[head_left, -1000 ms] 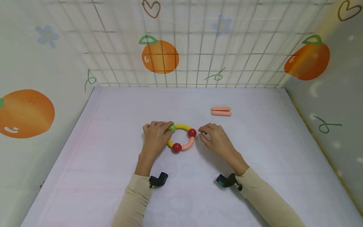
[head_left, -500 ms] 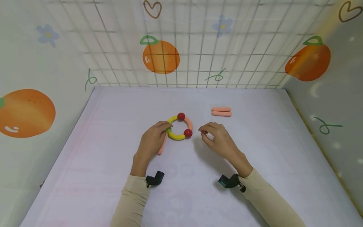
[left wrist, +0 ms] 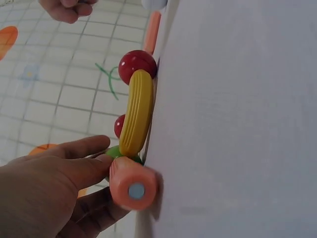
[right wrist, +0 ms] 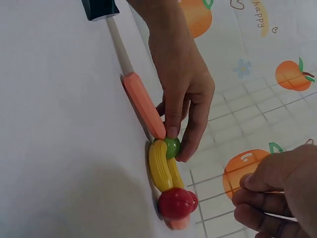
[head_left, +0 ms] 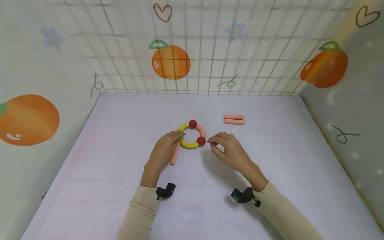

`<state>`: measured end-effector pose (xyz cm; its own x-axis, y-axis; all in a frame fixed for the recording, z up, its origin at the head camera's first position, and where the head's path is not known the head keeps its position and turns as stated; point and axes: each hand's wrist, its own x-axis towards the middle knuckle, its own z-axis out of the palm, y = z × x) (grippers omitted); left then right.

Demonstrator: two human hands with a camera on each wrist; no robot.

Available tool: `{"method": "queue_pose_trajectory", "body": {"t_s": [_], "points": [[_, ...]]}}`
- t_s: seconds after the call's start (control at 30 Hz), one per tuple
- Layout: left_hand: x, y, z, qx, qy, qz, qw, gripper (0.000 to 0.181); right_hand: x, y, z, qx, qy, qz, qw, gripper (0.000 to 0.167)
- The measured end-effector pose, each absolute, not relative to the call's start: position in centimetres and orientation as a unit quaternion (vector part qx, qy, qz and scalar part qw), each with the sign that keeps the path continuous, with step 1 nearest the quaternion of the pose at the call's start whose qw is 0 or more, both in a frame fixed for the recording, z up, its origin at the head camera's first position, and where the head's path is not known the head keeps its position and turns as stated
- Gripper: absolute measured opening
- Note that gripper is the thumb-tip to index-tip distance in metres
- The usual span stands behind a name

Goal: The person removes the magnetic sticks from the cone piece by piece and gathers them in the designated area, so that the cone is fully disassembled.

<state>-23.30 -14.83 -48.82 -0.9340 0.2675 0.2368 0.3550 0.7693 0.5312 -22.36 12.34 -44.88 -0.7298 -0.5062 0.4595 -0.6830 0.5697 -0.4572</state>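
Observation:
My left hand (head_left: 163, 148) pinches a green ball (right wrist: 172, 147) between thumb and fingers. The ball belongs to a ring of magnetic building pieces on the table: two curved yellow rods (head_left: 189, 145), two red balls (head_left: 201, 141) and a curved pink rod (head_left: 201, 129). From the green ball a straight pink rod (head_left: 175, 156) reaches toward the front; in the left wrist view its round end, with a grey magnet, faces the camera. My right hand (head_left: 229, 148) hovers right of the nearer red ball, fingers loosely curled, nothing visible in it.
Two straight pink rods (head_left: 234, 119) lie side by side at the back right of the white table (head_left: 120, 113). A printed curtain with oranges and a grid (head_left: 207, 73) closes off the back and sides.
The ring has turned clockwise: the red balls now sit at its back and right. The straight pink rod has come into sight beside the left hand. The right hand has barely shifted.

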Motion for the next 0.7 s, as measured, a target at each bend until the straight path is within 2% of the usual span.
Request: {"method": "queue_pose_trajectory", "body": {"t_s": [0.2,0.4,0.7], "points": [[-23.3,-13.7,-49.3,-0.143,-0.922,-0.347,0.097,0.026,-21.9,11.9,-45.0,0.348,-0.874,0.314,0.131,0.013],[-23.0,-12.6,-49.4,-0.155,-0.932,-0.304,0.122,0.029,-21.7,11.5,-45.6,0.356,-0.874,0.303,0.128,0.012],[-22.9,-13.5,-49.0,-0.197,-0.942,-0.250,0.109,0.030,-21.5,11.1,-45.9,0.352,-0.882,0.291,0.120,0.013]]}}
